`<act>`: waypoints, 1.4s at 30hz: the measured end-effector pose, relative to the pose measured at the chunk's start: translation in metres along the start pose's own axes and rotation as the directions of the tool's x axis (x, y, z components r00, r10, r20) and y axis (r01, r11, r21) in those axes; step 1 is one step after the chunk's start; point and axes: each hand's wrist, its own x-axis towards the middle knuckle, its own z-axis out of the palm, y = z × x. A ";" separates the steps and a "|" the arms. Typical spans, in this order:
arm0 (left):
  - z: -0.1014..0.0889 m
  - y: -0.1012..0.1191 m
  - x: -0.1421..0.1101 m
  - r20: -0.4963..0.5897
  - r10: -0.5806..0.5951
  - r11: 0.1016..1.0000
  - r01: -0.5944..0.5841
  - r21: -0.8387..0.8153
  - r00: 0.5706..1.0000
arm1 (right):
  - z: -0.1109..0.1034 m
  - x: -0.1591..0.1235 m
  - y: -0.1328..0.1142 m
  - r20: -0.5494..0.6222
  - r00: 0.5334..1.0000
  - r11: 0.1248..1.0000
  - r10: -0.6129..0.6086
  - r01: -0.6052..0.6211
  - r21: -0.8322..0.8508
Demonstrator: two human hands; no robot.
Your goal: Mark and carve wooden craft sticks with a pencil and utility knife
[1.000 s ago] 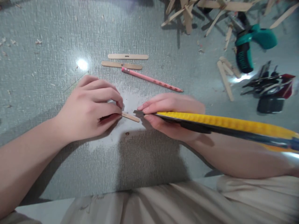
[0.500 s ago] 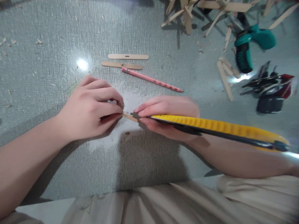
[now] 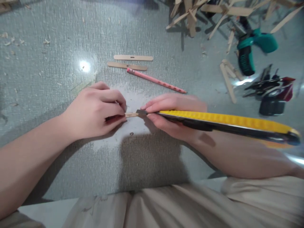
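the left hand [image 3: 96,109] has its grip closed down to a pinch between thumb and fingers, holding a narrow, flat, light-brown wooden stick [image 3: 131,115] with small dark marks on its face. that stick pokes out between the two hands, over a whitish patch [image 3: 111,137] on the grey, streak-textured bench [image 3: 57,69], near the middle of the bench's near edge; whether it rests on the surface, i cannot tell. the right hand [image 3: 172,104] has its grip wrapped around the front of a yellow-and-black utility knife [image 3: 225,119], thumb and fingers pinching close to the short grey blade [image 3: 142,111]. the blade's tip lies over the stick's right end, though i cannot tell whether it touches.

farther from the near edge, a pink pencil with dark dimples [image 3: 156,80] lies slanting, its eraser end beside a darker flat wooden stick [image 3: 137,67]. just beyond is a paler flat wooden stick [image 3: 144,58] with a dark mark at its middle. toward the bench's right edge lie a teal-and-black-handled tool [image 3: 247,60], three loose wooden sticks [image 3: 228,82] and a blurred dark-and-red cluster of tools [image 3: 273,85].
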 end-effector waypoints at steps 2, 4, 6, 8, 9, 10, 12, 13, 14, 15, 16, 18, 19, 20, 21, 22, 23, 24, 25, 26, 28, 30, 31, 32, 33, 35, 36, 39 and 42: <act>-0.002 0.001 -0.001 0.008 0.017 0.996 -0.016 -0.092 1.000 | -0.001 -0.002 0.000 -0.047 0.998 0.999 0.052 -0.053 -0.006; -0.004 0.001 -0.001 -0.008 -0.003 0.987 0.001 -0.163 1.000 | -0.002 -0.004 0.000 -0.092 0.992 0.996 0.090 -0.091 -0.005; -0.003 0.001 -0.001 -0.064 0.005 0.993 -0.012 -0.116 0.998 | -0.002 -0.005 0.001 -0.114 0.987 0.994 0.112 -0.112 0.007; -0.001 0.000 0.001 -0.082 0.059 0.998 -0.057 0.027 0.995 | -0.002 -0.006 0.002 -0.143 0.982 0.992 0.125 -0.122 0.030; 0.001 0.000 0.001 -0.064 0.085 0.992 -0.079 0.095 0.994 | -0.001 -0.007 0.003 -0.165 0.978 0.991 0.130 -0.125 0.042; 0.002 0.000 0.002 -0.035 0.105 0.984 -0.099 0.146 0.994 | -0.001 -0.008 0.005 -0.191 0.972 0.990 0.135 -0.127 0.052; 0.005 0.001 0.002 0.006 0.110 0.976 -0.109 0.190 0.994 | 0.000 -0.009 0.006 -0.235 0.960 0.988 0.152 -0.140 0.069; 0.005 0.001 0.002 0.013 0.112 0.975 -0.112 0.191 0.994 | 0.001 -0.009 0.007 -0.247 0.956 0.986 0.160 -0.144 0.080; 0.005 0.001 0.002 0.013 0.111 0.976 -0.111 0.187 0.994 | 0.002 -0.009 0.007 -0.255 0.953 0.985 0.164 -0.146 0.090; 0.005 0.001 0.002 0.014 0.103 0.978 -0.104 0.181 0.995 | 0.002 -0.009 0.008 -0.258 0.952 0.985 0.166 -0.146 0.095; 0.004 0.000 0.002 0.013 0.095 0.980 -0.095 0.176 0.995 | 0.002 -0.009 0.007 -0.256 0.953 0.985 0.164 -0.144 0.093; 0.004 -0.001 0.001 -0.003 0.078 0.982 -0.076 0.173 0.997 | 0.002 -0.008 0.006 -0.232 0.960 0.987 0.157 -0.144 0.070; 0.003 -0.001 0.000 -0.005 0.060 0.984 -0.058 0.169 0.998 | 0.001 -0.008 0.005 -0.215 0.965 0.989 0.148 -0.140 0.053; 0.004 -0.002 0.000 -0.004 0.039 0.987 -0.038 0.159 0.999 | 0.001 -0.007 0.004 -0.196 0.972 0.991 0.131 -0.127 0.034; 0.004 -0.002 -0.001 0.001 0.018 0.989 -0.018 0.145 1.000 | 0.000 -0.006 0.003 -0.175 0.979 0.994 0.108 -0.106 0.018; 0.004 -0.002 -0.001 0.010 -0.005 0.991 0.004 0.132 1.000 | 0.000 -0.005 0.002 -0.150 0.985 0.997 0.079 -0.080 0.002; 0.004 -0.002 -0.001 0.016 -0.020 0.992 0.018 0.121 1.000 | 0.000 -0.004 0.001 -0.123 0.991 0.999 0.048 -0.050 -0.013; 0.004 -0.002 -0.001 0.013 -0.020 0.994 0.018 0.112 1.000 | 0.000 -0.003 0.000 -0.098 0.995 0.999 0.019 -0.022 -0.029; 0.005 -0.001 -0.001 0.002 -0.010 0.994 0.009 0.108 1.000 | 0.001 -0.003 -0.001 -0.074 0.997 0.999 -0.006 0.003 -0.042; 0.005 -0.001 -0.001 -0.014 0.006 0.994 -0.005 0.108 1.000 | 0.001 -0.002 -0.001 -0.052 0.998 0.999 -0.025 0.022 -0.049; 0.005 -0.001 -0.001 -0.030 0.027 0.993 -0.023 0.118 0.999 | 0.002 -0.002 -0.003 -0.017 0.999 0.998 -0.037 0.036 -0.052; 0.005 -0.001 -0.001 -0.010 0.013 0.991 -0.011 0.137 1.000 | 0.002 -0.001 -0.004 0.029 0.999 0.998 -0.035 0.036 -0.052; 0.005 0.000 -0.001 0.004 0.000 0.989 -0.001 0.147 1.000 | 0.002 -0.001 -0.004 0.050 0.998 0.998 -0.035 0.038 -0.054; 0.005 0.000 -0.001 0.017 -0.010 0.988 0.007 0.157 1.000 | 0.002 -0.001 -0.005 0.061 0.998 0.998 -0.033 0.036 -0.058; 0.005 0.000 -0.001 0.024 -0.014 0.986 0.009 0.165 1.000 | 0.001 0.000 -0.005 0.066 0.997 0.997 -0.032 0.036 -0.063; 0.005 0.000 0.000 0.015 0.006 0.985 -0.009 0.175 1.000 | 0.001 -0.001 -0.004 0.064 0.998 0.997 -0.025 0.029 -0.068; 0.005 0.000 0.000 0.003 0.025 0.983 -0.025 0.180 1.000 | 0.001 -0.001 -0.004 0.062 0.998 0.997 -0.018 0.022 -0.070; 0.006 0.001 0.000 -0.044 0.092 0.977 -0.081 0.198 0.995 | 0.001 -0.003 -0.003 0.046 0.999 0.996 0.000 0.004 -0.089; 0.006 0.002 -0.002 0.006 0.130 0.974 -0.129 0.186 0.991 | 0.002 -0.004 -0.002 -0.030 0.999 0.994 0.016 -0.019 -0.112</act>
